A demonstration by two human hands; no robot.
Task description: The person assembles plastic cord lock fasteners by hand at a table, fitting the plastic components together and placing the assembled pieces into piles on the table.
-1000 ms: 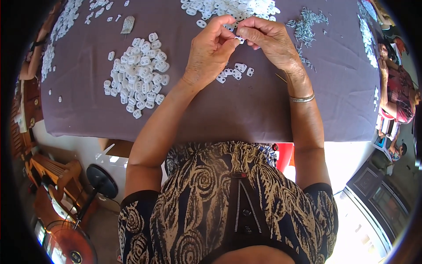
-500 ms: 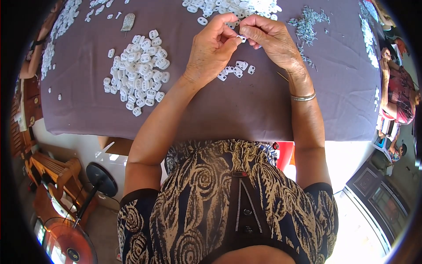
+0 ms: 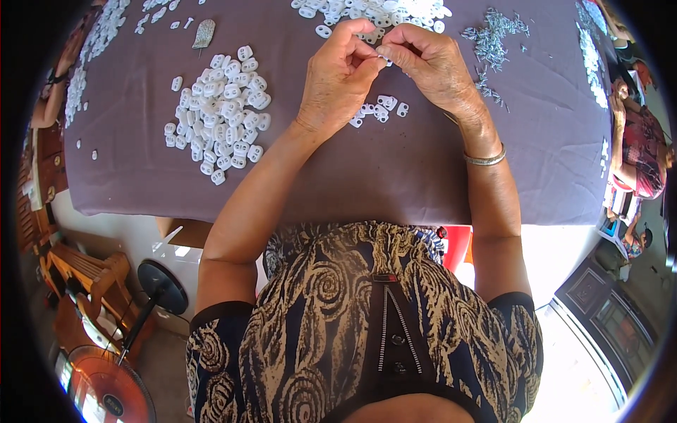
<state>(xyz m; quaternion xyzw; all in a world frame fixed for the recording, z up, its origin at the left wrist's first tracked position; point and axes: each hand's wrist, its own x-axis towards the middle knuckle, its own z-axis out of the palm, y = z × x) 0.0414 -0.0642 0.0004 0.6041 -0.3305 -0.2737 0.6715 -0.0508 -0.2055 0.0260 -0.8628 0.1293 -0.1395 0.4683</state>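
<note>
Near the far side of the table, my left hand (image 3: 338,81) is closed, pinching a small white plastic cord-lock piece (image 3: 384,60) between thumb and fingers. My right hand (image 3: 441,74) meets it there, thumb and forefinger pressed together at the piece. Whatever these right fingertips hold is too small to make out. Just below the hands lie several loose white pieces with holes (image 3: 381,110). A large heap of white two-hole cord locks (image 3: 222,113) is left of my left forearm. Beyond my hands spreads another heap of white pieces (image 3: 405,10). Small metal springs (image 3: 491,42) are scattered to the right.
A brown cloth (image 3: 352,183) covers the table. A silvery flat object with a thin tip (image 3: 204,34) lies at the far left. More white pieces line both side edges (image 3: 591,67). Other people's arms show at the far left and right. A fan (image 3: 113,388) stands at lower left.
My right thumb and forefinger have closed in on the white piece, which is now more covered. My right wrist has tilted slightly; the left hand has barely moved.
</note>
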